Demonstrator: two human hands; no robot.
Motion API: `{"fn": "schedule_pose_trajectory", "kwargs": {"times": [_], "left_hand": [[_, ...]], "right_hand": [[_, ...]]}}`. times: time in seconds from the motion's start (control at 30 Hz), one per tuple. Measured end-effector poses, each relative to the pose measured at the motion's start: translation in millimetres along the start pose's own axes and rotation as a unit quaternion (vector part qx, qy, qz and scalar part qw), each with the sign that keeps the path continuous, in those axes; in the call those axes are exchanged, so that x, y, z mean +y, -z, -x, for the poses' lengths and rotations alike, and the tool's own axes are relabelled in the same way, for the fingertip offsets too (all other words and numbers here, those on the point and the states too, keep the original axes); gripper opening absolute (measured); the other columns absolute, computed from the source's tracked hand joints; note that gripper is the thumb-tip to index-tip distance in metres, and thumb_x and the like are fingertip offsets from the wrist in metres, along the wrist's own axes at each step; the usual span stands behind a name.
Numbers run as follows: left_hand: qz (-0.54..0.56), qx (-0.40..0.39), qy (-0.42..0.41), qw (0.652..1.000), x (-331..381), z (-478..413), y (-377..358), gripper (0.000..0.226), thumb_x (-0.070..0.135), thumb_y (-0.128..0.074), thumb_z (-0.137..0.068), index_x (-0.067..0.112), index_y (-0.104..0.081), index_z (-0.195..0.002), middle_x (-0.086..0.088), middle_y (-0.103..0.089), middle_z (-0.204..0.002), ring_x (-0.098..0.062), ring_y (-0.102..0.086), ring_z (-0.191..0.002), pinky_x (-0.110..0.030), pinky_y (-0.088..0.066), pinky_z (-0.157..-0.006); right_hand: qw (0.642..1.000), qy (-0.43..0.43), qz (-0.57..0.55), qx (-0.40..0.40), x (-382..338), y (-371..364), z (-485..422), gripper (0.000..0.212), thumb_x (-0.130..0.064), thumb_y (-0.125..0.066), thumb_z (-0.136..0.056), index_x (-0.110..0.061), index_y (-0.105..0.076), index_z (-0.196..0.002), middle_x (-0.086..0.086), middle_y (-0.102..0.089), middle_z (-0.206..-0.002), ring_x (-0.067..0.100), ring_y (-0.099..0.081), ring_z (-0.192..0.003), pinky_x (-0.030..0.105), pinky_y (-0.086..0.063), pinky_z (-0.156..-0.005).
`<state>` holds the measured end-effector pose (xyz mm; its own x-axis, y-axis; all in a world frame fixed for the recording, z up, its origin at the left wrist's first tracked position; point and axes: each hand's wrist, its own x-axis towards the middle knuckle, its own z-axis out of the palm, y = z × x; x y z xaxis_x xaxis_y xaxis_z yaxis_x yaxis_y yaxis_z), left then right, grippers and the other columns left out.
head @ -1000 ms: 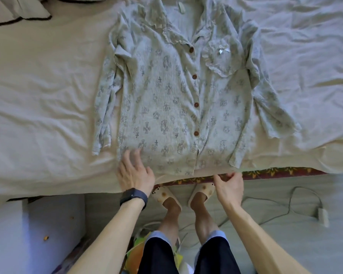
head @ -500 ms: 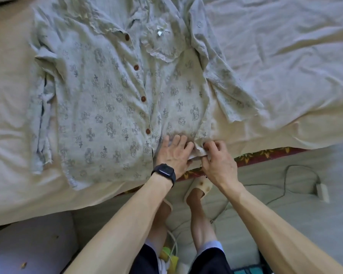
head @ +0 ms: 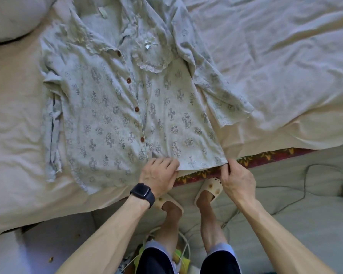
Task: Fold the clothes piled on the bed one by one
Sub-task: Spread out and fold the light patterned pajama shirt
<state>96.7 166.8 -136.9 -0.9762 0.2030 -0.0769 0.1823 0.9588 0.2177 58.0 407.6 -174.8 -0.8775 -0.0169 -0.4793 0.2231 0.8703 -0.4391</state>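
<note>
Hem-straightening: my left hand [head: 158, 174] presses the shirt [head: 127, 107] flat, right hand [head: 237, 179] pinches its corner; sleeves likely need folding inward next.

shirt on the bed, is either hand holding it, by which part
Right hand pinches the shirt at its hem corner; left hand lies mid-hem, grip unclear.

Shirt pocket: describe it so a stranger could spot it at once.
A pale printed shirt lies flat on the bed. Its pocket sits beside the upper buttons, below the collar. Only it bears a small white bow.
</note>
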Motion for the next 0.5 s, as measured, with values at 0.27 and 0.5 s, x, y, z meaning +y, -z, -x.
{"fn": "schedule_pose_trajectory", "kwargs": {"times": [0.27, 0.5], "left_hand": [[-0.089, -0.269, -0.011, 0.959, 3, 5, -9, 0.035, 0.004, -0.053, -0.088, 0.018, -0.058, -0.120, -0.005, -0.063, -0.111, -0.026, -0.057, -0.102, -0.038, -0.043, -0.086], [0.063, -0.111, 0.077, 0.989, 3, -16, 12, 0.019, 0.025, -0.058, -0.094, 0.015, -0.066, -0.108, -0.007, -0.063, -0.102, -0.027, -0.059, -0.088, -0.039, -0.050, -0.077]], "right_hand": [[0.997, -0.036, 0.054, -0.050, 3, -3, 2, 0.019, -0.032, -0.034, -0.104, -0.020, -0.049, -0.103, -0.001, -0.052, -0.075, 0.032, -0.049, -0.069, 0.040, -0.040, -0.066], [0.993, -0.037, 0.102, -0.039, -32, 17, -5, 0.041, -0.018, -0.056, -0.087, -0.014, -0.048, -0.127, 0.017, -0.048, -0.117, 0.044, -0.057, -0.094, 0.043, -0.042, -0.069]]}}
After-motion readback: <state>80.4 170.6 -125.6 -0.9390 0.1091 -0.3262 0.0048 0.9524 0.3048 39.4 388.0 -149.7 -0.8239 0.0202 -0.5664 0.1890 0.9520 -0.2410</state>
